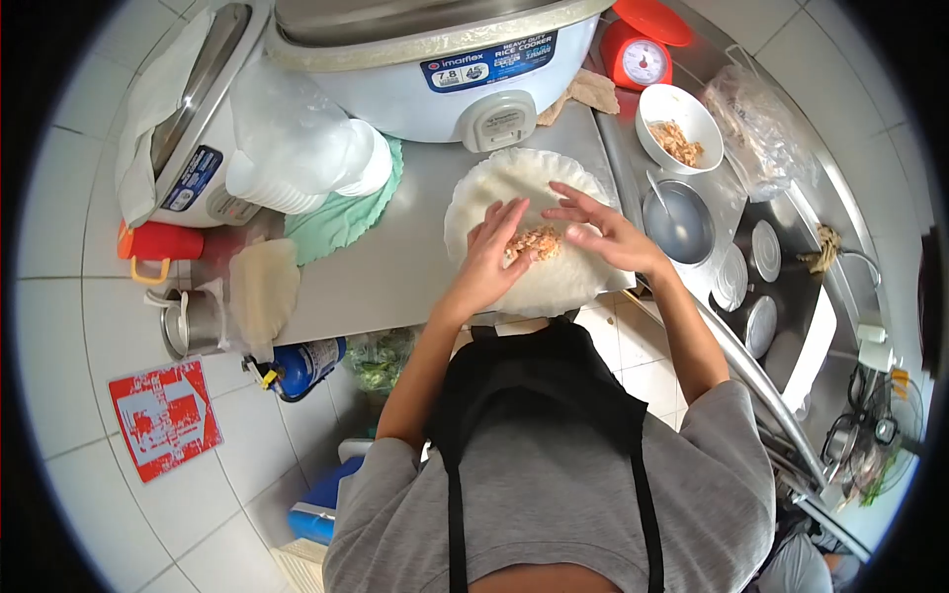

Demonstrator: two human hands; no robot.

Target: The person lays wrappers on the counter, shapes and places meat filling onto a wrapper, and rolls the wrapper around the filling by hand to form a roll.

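A round, pale, thin wrapper (552, 288) lies flat on the steel counter in front of me. A small mound of shredded, orange-brown filling (537, 243) sits at its middle. My left hand (490, 254) is over the wrapper at the left of the mound, fingers stretched out and its thumb close to the filling. On the other side is my right hand (610, 235), with fingers spread and nothing in them. Whether the fingertips touch the filling I cannot tell.
Behind the wrapper stands a large rice cooker (415, 89). To the right are a white bowl (649, 104) of filling, a metal pot (660, 237) with a spoon, and a red scale (641, 61). More wrappers (265, 287) and plastic cups (366, 163) are on the left.
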